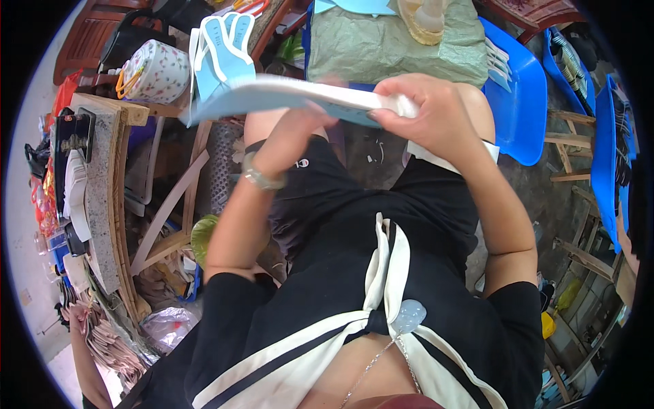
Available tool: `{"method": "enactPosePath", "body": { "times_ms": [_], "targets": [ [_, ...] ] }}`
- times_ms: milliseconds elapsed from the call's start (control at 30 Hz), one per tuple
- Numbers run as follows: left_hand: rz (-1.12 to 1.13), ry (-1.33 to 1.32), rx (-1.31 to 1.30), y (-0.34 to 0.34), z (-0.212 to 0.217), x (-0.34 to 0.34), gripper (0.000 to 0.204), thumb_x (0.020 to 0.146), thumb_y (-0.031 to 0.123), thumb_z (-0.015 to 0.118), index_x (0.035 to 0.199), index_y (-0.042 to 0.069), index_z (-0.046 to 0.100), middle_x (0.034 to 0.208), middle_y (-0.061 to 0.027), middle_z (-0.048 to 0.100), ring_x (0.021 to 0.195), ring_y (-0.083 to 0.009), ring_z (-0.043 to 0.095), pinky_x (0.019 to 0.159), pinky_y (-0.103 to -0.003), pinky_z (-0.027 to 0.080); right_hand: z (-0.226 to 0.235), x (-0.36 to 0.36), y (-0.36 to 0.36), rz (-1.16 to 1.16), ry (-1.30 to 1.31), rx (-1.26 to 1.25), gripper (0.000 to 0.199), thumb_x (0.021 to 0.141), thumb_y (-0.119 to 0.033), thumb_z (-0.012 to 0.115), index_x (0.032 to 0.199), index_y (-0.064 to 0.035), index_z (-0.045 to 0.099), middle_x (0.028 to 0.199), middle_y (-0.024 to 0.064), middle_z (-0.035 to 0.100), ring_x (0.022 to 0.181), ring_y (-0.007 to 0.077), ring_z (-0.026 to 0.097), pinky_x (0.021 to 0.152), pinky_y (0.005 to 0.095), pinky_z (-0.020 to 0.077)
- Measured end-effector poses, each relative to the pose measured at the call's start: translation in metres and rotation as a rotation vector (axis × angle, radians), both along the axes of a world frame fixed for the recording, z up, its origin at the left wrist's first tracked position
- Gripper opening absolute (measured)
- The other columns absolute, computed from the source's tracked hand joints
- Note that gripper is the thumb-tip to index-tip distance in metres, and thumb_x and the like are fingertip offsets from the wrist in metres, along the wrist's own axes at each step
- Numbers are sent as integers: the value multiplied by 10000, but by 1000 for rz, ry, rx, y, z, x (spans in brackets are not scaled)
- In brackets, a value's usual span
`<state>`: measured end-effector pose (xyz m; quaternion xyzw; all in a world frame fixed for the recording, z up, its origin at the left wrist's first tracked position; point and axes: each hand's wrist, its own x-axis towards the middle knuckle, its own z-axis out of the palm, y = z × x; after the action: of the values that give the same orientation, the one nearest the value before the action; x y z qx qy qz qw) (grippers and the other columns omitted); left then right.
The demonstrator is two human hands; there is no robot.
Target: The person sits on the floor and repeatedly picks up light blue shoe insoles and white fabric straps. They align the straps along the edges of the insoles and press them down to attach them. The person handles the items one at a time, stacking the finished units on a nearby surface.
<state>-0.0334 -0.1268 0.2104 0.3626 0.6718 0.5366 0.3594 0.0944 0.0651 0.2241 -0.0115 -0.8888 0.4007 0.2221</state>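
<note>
A long, curved, light blue piece with a white edge, like a shoe insole, is held up in front of me, its left end smeared by motion. My right hand pinches its right end between thumb and fingers. Below the middle of it, my left hand is closed on the lower edge; those fingers are partly blurred. Similar light blue pieces with white borders are stacked just beyond the left end. Across from me, a yellowish shoe-shaped form stands on a green-grey cloth, near another light blue piece.
A blue tub with white-edged pieces sits at my right, and more blue trays rest on wooden racks. Left are a flowered white pot and a wooden bench. Another person's hand is at a stack of pinkish pieces.
</note>
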Motion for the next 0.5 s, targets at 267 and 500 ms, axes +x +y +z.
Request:
{"method": "enactPosePath", "body": {
  "times_ms": [267, 500],
  "targets": [
    [-1, 1495, -44, 28, 63, -18, 341, 759, 184, 727, 1053, 31, 650, 866, -128, 674, 830, -284, 638, 764, -339, 485, 53, -28, -10, 132, 63, 537, 247, 752, -218, 723, 956, -83, 685, 834, 99, 673, 722, 202, 661, 657, 301, 518],
    [-288, 497, -263, 35, 56, -29, 247, 854, 147, 668, 1049, 3, 619, 791, -89, 660, 723, -143, 616, 665, -304, 496, 43, -38, 56, 261, -187, -575, 297, 846, -228, 672, 1105, -84, 658, 807, 7, 674, 630, 18, 530, 520, 196, 364]
  ]
}}
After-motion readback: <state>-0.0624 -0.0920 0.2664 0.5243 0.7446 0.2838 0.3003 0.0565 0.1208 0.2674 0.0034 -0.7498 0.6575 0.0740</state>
